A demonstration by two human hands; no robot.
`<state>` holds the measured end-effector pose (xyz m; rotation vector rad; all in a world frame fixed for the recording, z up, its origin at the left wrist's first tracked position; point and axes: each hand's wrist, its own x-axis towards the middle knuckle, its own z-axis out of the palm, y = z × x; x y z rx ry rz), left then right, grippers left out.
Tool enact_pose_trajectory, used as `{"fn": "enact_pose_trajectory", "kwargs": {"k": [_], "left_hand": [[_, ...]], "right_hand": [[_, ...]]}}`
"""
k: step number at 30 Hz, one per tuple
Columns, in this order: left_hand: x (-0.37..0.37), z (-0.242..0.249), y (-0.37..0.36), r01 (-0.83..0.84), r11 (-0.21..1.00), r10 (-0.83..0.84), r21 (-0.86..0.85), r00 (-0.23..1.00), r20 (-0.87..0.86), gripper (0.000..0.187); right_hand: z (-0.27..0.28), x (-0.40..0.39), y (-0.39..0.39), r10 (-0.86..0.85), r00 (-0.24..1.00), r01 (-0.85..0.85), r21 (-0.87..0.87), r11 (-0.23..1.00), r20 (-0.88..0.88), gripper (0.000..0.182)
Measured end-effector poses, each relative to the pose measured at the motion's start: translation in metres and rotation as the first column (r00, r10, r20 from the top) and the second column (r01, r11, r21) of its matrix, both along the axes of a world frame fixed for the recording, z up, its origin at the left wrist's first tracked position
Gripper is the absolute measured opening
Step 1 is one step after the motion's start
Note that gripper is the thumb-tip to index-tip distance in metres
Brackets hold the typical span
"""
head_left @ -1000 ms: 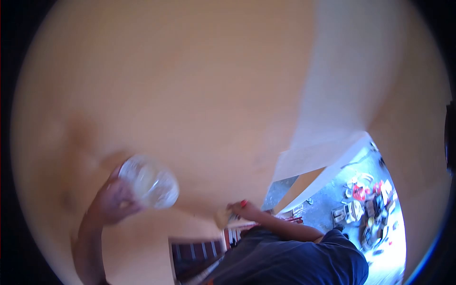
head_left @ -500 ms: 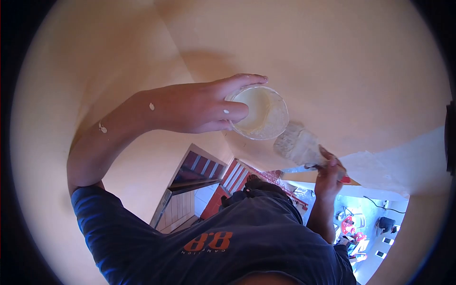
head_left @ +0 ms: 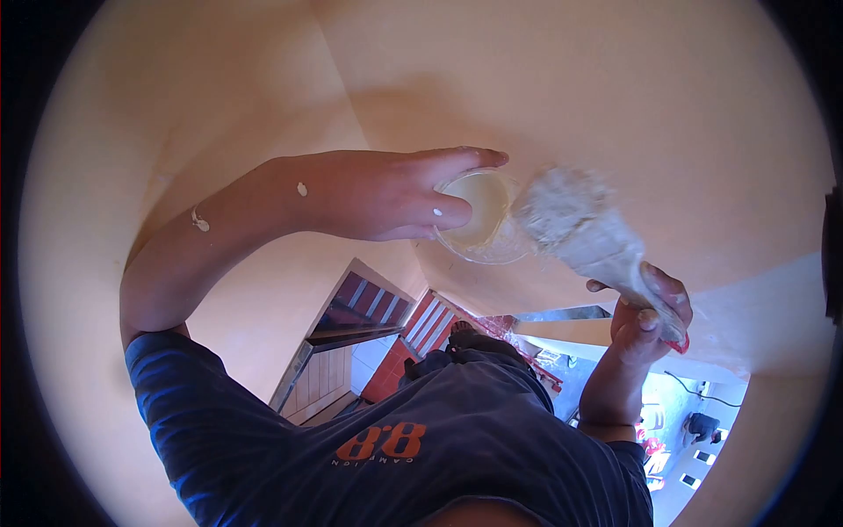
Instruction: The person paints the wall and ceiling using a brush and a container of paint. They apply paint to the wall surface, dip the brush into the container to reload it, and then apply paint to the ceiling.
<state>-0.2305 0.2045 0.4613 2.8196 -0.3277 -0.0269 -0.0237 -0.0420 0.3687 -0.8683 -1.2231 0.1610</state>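
My left hand [head_left: 413, 195] grips the rim of a clear plastic tub [head_left: 502, 249], thumb over its inside and fingers along the outside. Pale cream paint [head_left: 481, 200] shows within it. In my right hand [head_left: 648, 312] is a wide paintbrush [head_left: 590, 235], its bristles caked with cream paint and raised right beside the tub's right rim. The bristles look blurred by motion. White spots dot my left hand and forearm.
A smooth peach wall [head_left: 562, 97] fills the upper view, with a corner line running down it. Far below lie a wooden door [head_left: 325, 383], red-and-white striped flooring [head_left: 428, 323], and at the lower right a person in dark clothes [head_left: 702, 428].
The paintbrush has risen from below the tub's right side to beside its rim, and my right hand has shifted right. The tub has moved slightly right and tilted.
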Motion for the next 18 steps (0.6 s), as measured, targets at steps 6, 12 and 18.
{"fn": "enact_pose_trajectory", "kwargs": {"k": [6, 12, 18], "left_hand": [[0.0, 0.005, 0.006, -0.052, 0.998, 0.05, -0.026, 0.996, -0.08, 0.017], [0.001, -0.002, 0.009, -0.05, 0.999, 0.049, -0.005, 0.994, -0.099, 0.018], [0.0, -0.01, 0.012, -0.05, 0.999, 0.049, -0.01, 0.994, -0.097, 0.015]], "right_hand": [[0.034, -0.001, 0.011, 0.005, 0.999, 0.004, -0.213, 0.977, 0.042, 0.032], [0.084, -0.016, 0.027, 0.047, 0.986, 0.02, -0.391, 0.92, 0.162, 0.023], [0.097, -0.02, 0.054, 0.208, 0.861, 0.11, -0.568, 0.815, 0.464, 0.016]]}}
